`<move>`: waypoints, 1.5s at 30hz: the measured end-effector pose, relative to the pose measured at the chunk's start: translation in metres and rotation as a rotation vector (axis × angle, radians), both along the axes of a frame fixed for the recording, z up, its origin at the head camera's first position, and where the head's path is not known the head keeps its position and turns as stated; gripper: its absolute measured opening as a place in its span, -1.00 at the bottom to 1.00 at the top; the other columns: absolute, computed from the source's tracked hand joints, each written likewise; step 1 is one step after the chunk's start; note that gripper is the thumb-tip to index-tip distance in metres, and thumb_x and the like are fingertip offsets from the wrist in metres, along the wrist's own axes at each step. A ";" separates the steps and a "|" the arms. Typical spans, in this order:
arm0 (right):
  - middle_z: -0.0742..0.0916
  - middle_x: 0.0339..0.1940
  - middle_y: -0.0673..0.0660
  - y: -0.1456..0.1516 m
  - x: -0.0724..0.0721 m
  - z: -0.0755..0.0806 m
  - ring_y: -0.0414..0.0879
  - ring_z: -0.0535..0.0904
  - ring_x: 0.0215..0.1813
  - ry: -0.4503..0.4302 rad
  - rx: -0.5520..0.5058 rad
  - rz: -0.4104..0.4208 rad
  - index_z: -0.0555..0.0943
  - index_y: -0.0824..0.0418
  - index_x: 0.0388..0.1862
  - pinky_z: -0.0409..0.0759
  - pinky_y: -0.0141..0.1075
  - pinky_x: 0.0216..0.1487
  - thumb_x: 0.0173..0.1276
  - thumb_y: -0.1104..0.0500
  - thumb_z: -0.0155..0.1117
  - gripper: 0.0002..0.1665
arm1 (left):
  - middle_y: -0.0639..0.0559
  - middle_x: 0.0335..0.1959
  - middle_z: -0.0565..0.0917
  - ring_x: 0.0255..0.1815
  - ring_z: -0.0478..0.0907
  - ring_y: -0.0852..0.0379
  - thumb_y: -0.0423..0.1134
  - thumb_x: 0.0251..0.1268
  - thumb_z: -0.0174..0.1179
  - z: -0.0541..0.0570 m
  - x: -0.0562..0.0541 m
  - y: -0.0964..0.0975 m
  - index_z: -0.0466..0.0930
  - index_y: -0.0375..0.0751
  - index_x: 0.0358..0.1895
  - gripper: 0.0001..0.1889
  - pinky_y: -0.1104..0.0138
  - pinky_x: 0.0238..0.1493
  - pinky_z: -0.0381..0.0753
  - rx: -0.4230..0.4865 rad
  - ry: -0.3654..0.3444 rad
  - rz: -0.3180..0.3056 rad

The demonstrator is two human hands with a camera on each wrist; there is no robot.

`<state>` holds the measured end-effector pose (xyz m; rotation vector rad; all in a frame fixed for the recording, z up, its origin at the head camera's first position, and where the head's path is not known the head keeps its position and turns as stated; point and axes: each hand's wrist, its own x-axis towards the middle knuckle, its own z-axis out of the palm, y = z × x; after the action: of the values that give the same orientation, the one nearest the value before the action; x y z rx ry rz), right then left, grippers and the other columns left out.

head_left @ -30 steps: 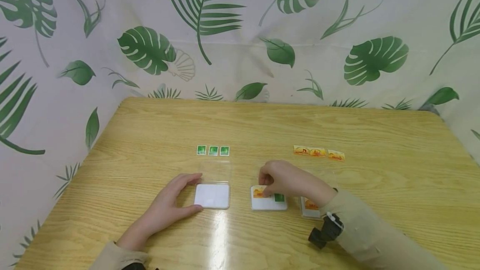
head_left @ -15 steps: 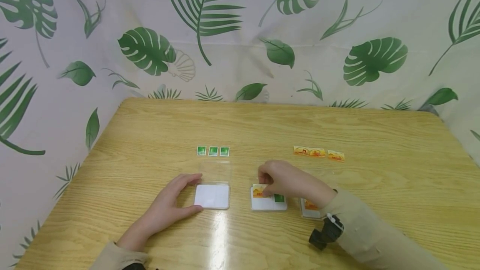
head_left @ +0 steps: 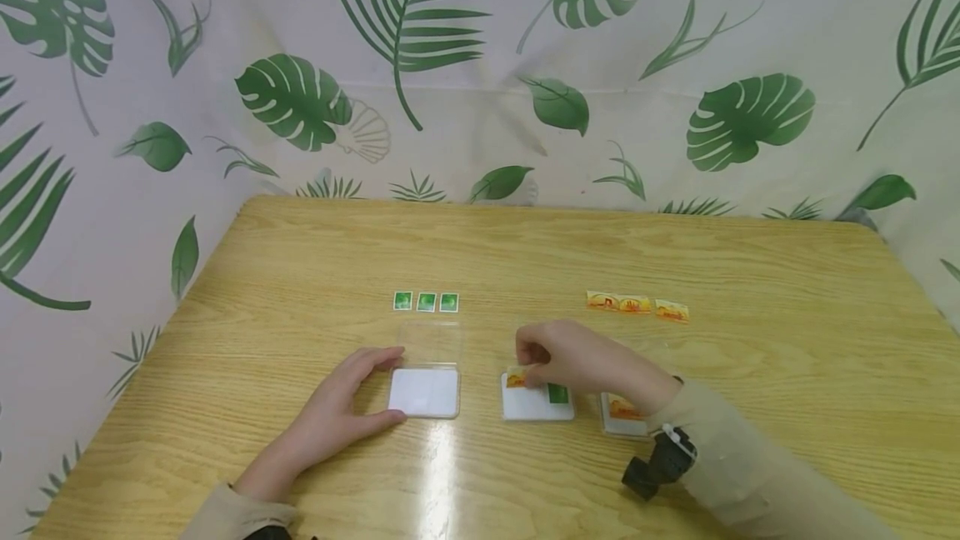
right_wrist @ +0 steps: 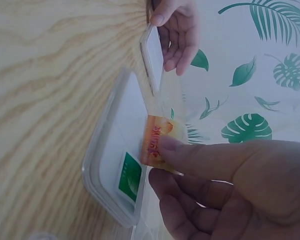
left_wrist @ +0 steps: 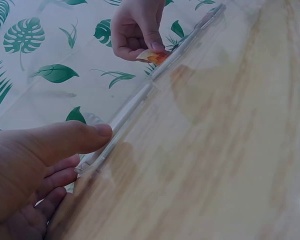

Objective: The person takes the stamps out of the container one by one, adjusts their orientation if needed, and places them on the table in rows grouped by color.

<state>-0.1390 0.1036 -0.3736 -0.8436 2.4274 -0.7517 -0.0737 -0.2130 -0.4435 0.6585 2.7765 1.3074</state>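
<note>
My right hand (head_left: 566, 352) pinches a small yellow-and-orange printed slip (right_wrist: 152, 137) between thumb and fingers, at the far left edge of the middle clear case (head_left: 528, 411). That case holds a white insert, and a green stamp-like piece (right_wrist: 130, 176) lies on its right side. The slip stands tilted up, its upper part covered by my thumb. My left hand (head_left: 337, 402) holds the left clear case (head_left: 424, 392) by its left side, thumb at the near corner and index finger by the raised transparent lid (head_left: 431, 343). Only a plain white insert shows in this case.
Behind the left case lie three green pieces (head_left: 426, 302) in a row. Several yellow-orange slips (head_left: 633, 304) lie at the back right. A third case (head_left: 622, 415) with an orange slip sits under my right forearm. A leaf-patterned cloth (head_left: 450, 90) hangs behind the wooden table (head_left: 300, 257).
The pinched slip has shifted slightly away from me and shows less of its face. My right forearm has moved a little to the right. My left hand has stayed still.
</note>
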 end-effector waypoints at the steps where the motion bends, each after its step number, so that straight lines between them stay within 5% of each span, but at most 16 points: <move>1: 0.48 -0.52 -0.03 0.001 -0.001 0.000 -0.18 0.37 -0.44 -0.003 -0.007 0.003 0.48 0.14 -0.41 0.35 -0.37 -0.46 0.25 0.28 0.34 -0.81 | 0.16 0.12 0.54 0.19 0.41 0.16 -0.13 -0.01 0.47 0.000 0.000 0.000 0.36 -0.07 0.32 -0.25 0.10 0.29 0.31 0.000 0.000 0.000; 13: 0.62 -0.35 -0.05 0.027 -0.007 0.003 -0.14 0.50 -0.28 0.016 -0.014 -0.074 0.54 0.11 -0.29 0.53 -0.29 -0.27 0.34 0.27 0.25 -0.92 | 0.17 0.12 0.54 0.19 0.41 0.17 -0.13 -0.01 0.47 0.000 -0.001 0.000 0.36 -0.06 0.32 -0.25 0.11 0.29 0.31 0.002 0.005 -0.004; 23: 0.64 -0.39 -0.01 0.065 -0.016 0.008 -0.15 0.52 -0.37 0.088 -0.074 -0.182 0.58 0.19 -0.27 0.55 -0.29 -0.35 0.35 0.24 0.25 -0.96 | 0.17 0.12 0.54 0.19 0.41 0.16 -0.13 -0.02 0.48 0.001 -0.001 0.000 0.36 -0.06 0.32 -0.24 0.10 0.29 0.31 -0.002 -0.001 0.001; 45: 0.68 -0.31 0.10 0.150 -0.034 0.002 -0.05 0.61 -0.31 0.193 0.052 -0.429 0.64 0.26 -0.22 0.58 -0.24 -0.35 0.35 0.21 0.26 -0.87 | 0.16 0.11 0.55 0.18 0.42 0.15 -0.15 -0.03 0.48 0.001 0.000 0.001 0.37 -0.08 0.31 -0.25 0.10 0.29 0.32 0.005 0.005 -0.003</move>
<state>-0.1735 0.2538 -0.3712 -0.3895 2.8319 -0.7808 -0.0733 -0.2123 -0.4427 0.6669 2.7759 1.3142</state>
